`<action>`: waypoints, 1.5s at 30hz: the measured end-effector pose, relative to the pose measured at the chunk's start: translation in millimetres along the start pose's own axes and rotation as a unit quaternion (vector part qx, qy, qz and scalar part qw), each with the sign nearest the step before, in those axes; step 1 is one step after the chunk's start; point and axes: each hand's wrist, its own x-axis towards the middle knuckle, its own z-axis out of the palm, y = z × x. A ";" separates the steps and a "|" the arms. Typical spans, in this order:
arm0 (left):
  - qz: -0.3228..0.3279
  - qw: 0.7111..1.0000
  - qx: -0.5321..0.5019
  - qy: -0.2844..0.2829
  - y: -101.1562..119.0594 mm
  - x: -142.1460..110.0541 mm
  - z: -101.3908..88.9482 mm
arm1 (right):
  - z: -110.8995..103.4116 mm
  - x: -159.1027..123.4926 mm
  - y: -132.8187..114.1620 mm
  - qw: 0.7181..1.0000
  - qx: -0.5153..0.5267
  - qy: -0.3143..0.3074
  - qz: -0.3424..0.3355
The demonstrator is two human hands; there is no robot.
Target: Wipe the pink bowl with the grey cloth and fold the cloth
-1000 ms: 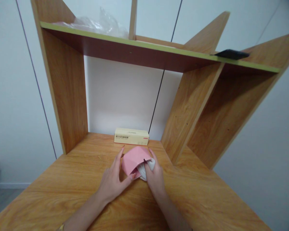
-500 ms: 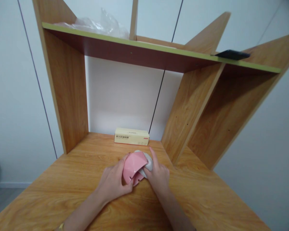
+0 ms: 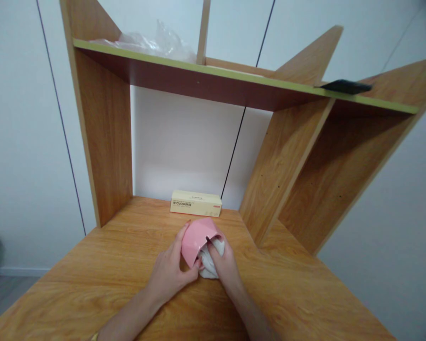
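A pink bowl-shaped piece (image 3: 196, 239) is tipped on its side just above the wooden desk (image 3: 102, 279), its opening turned to the right. My left hand (image 3: 170, 272) is closed round its left side and rim. My right hand (image 3: 224, 265) is closed on a white cloth (image 3: 210, 260) and presses it into the pink piece's opening. Both hands meet at the middle of the desk, a short way in front of a cream box.
A long cream box (image 3: 196, 203) with red print lies at the back against the white wall. A wooden shelf (image 3: 199, 71) spans overhead, with crumpled clear plastic (image 3: 156, 40) on its left and a flat black object (image 3: 344, 86) on its right. A slanted wooden panel (image 3: 280, 161) rises right.
The pink piece has been turned in my left hand, and my right hand has shifted the white cloth from its far side to its near opening. The view has tilted slightly.
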 end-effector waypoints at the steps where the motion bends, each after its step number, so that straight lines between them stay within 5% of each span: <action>1: 0.004 1.000 0.007 0.004 -0.8 0.5 -1.4 | 1.7 -0.1 -1.2 1.000 -0.002 -0.005 -0.004; 7: 0.014 0.997 0.069 -0.010 -1.1 3.7 -8.8 | -13.0 1.0 -14.0 0.969 -0.248 -0.003 -0.010; 12: 0.024 0.993 0.109 -0.047 1.9 3.2 -8.6 | -28.2 1.8 -19.2 0.922 -0.376 0.003 -0.095; 17: 0.037 0.996 0.076 -0.031 -3.1 2.7 -6.7 | -25.4 -0.3 -16.2 0.952 -0.290 -0.060 -0.072; 21: 0.007 1.000 0.005 0.020 -7.4 1.2 2.2 | -18.5 1.4 -9.4 0.989 -0.146 -0.001 -0.022; 26: 0.005 0.998 -0.058 0.009 -8.6 -2.2 12.7 | -3.1 3.3 -2.4 1.000 0.008 0.016 -0.018; 30: 0.003 1.000 -0.011 0.008 -8.6 -1.3 6.7 | -5.0 2.1 -6.0 0.992 -0.125 0.017 0.014; 33: 0.015 0.996 0.081 -0.032 -6.1 1.2 -2.3 | -16.3 1.6 -12.2 0.949 -0.315 0.013 0.004; 36: 0.035 0.991 0.119 -0.055 -3.4 3.4 -8.8 | -23.5 0.7 -16.3 0.919 -0.391 0.007 -0.054; 40: 0.032 0.991 0.113 -0.067 -8.3 5.1 -10.2 | -19.9 -1.9 -15.4 0.941 -0.330 -0.012 -0.077; 45: 0.025 0.999 0.027 -0.013 -17.4 5.4 -1.6 | -13.5 -1.8 -8.9 0.987 -0.158 0.019 -0.013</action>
